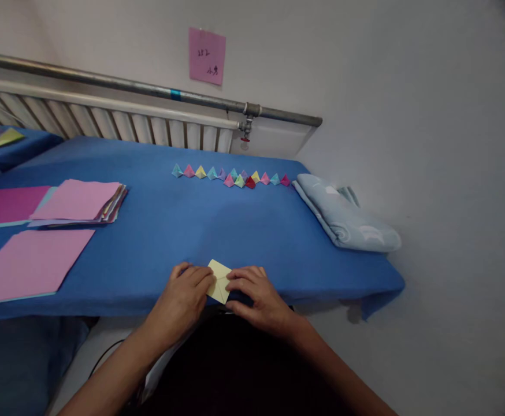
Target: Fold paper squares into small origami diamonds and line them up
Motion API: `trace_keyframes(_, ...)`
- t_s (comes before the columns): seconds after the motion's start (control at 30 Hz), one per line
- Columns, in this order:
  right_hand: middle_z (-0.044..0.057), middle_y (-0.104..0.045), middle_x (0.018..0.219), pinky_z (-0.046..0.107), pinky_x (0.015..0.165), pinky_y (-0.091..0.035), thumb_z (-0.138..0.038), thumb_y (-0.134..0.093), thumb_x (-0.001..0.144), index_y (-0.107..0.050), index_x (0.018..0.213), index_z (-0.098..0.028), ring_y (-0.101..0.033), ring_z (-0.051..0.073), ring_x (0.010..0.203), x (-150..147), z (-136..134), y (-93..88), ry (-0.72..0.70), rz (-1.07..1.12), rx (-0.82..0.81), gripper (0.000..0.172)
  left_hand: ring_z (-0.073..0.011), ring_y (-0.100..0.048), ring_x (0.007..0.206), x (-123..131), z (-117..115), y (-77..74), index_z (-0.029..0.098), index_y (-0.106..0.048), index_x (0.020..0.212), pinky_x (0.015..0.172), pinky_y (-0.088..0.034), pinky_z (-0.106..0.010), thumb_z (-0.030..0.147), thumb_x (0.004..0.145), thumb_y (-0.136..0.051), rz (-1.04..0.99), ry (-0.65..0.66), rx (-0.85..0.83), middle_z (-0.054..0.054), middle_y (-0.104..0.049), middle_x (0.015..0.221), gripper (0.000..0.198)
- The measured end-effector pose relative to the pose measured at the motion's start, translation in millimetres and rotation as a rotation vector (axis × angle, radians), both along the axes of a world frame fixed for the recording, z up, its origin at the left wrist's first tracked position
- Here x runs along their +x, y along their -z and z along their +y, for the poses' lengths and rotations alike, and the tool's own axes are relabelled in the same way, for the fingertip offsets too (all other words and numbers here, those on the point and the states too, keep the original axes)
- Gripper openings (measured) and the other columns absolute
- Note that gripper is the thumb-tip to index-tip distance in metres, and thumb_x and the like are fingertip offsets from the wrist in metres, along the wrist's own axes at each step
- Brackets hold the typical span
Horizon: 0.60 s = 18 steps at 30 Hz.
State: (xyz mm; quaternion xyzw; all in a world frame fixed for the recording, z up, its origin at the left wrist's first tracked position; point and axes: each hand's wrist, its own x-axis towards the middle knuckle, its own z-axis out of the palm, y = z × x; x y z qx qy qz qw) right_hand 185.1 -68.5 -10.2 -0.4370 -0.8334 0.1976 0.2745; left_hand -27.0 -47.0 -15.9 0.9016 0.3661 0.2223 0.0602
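Observation:
A small pale yellow sheet of folded paper (219, 281), with crease lines meeting near its middle, lies at the front edge of the blue-covered table. My left hand (187, 292) grips its left side, the fingers bent over the corner. On the opposite side, my right hand (255, 296) has its fingertips on the paper's right edge and its thumb lower down near the bottom corner. Farther back, several small folded paper pieces (212, 173) in blue, pink, yellow, purple, green and red stand in a row, partly doubled toward the right.
Pink paper sheets (31, 263) and a stack of coloured paper (79, 200) lie at the left. A folded light-blue cloth (348, 216) rests at the right by the wall. Behind the table (157, 231) run a radiator (140, 127) and a metal pipe (118, 82).

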Motion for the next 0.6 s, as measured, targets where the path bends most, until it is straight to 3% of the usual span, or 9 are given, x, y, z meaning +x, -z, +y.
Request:
trace_keyframes(0.2,0.006,-0.061,0.114,0.038,0.088,-0.034,-0.023,-0.075,0.072,-0.063,0.094,-0.022,-0.052,0.022,0.101,-6.5,-0.3,-0.4,0.02,-0.018,-0.011,0.025,-0.0236,-0.057,0.105,-4.9,-1.3,-6.8,0.021,-0.056,0.11,0.099,-0.031,-0.046,0.015,0.074,-0.057,-0.017,0.021,-0.096,-0.007,-0.063,0.116,0.037)
trace_keyframes(0.6,0.004,-0.063,0.109,0.036,0.088,-0.034,-0.019,-0.066,0.079,-0.062,0.091,-0.022,-0.056,0.019,0.098,-7.2,0.2,-2.6,0.073,0.05,-0.033,0.012,-0.0233,-0.06,0.102,-7.1,3.8,-7.9,0.021,-0.06,0.106,0.099,-0.032,-0.048,0.028,0.083,-0.059,-0.005,0.029,-0.11,-0.006,-0.065,0.114,0.024)
